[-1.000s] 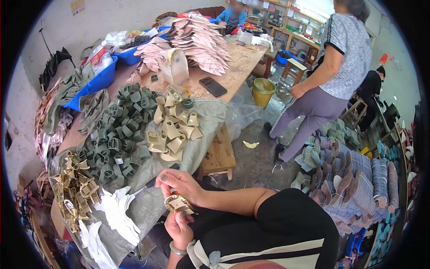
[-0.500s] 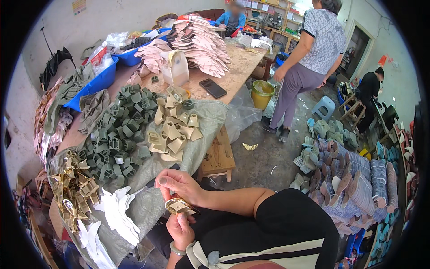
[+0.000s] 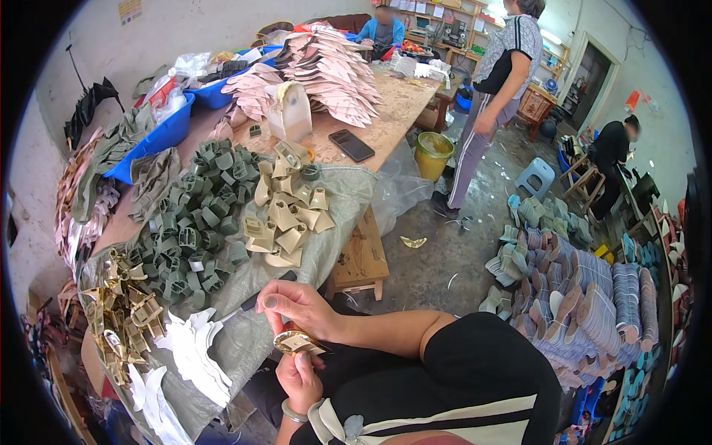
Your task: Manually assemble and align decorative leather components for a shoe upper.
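Observation:
A shiny gold shoe heel (image 3: 295, 342) is in front of me, held between both hands. My left hand (image 3: 300, 380), with a bracelet at its wrist, grips the heel from below, thumb on its face. My right hand (image 3: 302, 308) is bent over its upper edge, fingers closed on the rim. To the left lie a heap of shiny gold heels (image 3: 133, 315) and white curved pieces (image 3: 196, 348). Beyond these are a large heap of dark green heels (image 3: 196, 222) and a smaller group of matte gold heels (image 3: 285, 215). A dark-handled tool (image 3: 256, 297) lies partly behind my right hand.
The worktable (image 3: 400, 100) bears stacked pink pieces (image 3: 334, 74), a phone (image 3: 351, 145) and a whitish container (image 3: 290, 115). Right of it stand a yellow bucket (image 3: 434, 157), a walking person (image 3: 493, 96), a blue stool (image 3: 535, 176) and stacked insoles (image 3: 571, 297). Two other people sit farther off.
The walking person has moved farther back and turned toward the table. My hands and the gold heel have hardly moved.

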`<state>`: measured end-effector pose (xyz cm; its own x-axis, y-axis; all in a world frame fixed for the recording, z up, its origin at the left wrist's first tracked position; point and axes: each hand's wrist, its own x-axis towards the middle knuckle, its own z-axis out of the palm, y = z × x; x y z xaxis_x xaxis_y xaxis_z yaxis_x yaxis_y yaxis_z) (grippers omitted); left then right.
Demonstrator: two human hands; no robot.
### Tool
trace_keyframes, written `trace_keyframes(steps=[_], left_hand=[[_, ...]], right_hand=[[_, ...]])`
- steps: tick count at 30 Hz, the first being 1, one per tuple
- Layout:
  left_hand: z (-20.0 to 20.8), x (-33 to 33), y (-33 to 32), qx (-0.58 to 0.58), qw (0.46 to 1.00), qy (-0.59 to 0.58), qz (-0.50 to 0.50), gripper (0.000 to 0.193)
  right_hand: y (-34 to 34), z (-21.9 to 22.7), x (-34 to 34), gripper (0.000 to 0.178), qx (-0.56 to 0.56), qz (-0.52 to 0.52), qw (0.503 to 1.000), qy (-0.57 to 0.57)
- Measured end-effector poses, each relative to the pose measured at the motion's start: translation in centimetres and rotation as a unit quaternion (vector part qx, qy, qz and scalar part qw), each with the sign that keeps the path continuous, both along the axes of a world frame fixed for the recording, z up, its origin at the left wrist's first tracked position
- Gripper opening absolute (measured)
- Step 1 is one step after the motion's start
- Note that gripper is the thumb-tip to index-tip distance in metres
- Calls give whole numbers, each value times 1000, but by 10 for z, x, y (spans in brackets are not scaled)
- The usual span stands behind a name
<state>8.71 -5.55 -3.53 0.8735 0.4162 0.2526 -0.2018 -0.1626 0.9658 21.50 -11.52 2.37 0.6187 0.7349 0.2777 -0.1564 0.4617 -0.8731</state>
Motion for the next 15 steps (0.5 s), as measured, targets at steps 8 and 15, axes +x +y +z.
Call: trace_keyframes(steps=[8, 15], left_hand=[[-5, 0, 2, 29, 999, -11, -10, 42], [1, -1, 1, 35, 999, -5, -9, 42]], right_hand=[[0, 1, 0, 35, -8, 9, 1000, -6], [0, 1, -1, 35, -10, 12, 1000, -4]])
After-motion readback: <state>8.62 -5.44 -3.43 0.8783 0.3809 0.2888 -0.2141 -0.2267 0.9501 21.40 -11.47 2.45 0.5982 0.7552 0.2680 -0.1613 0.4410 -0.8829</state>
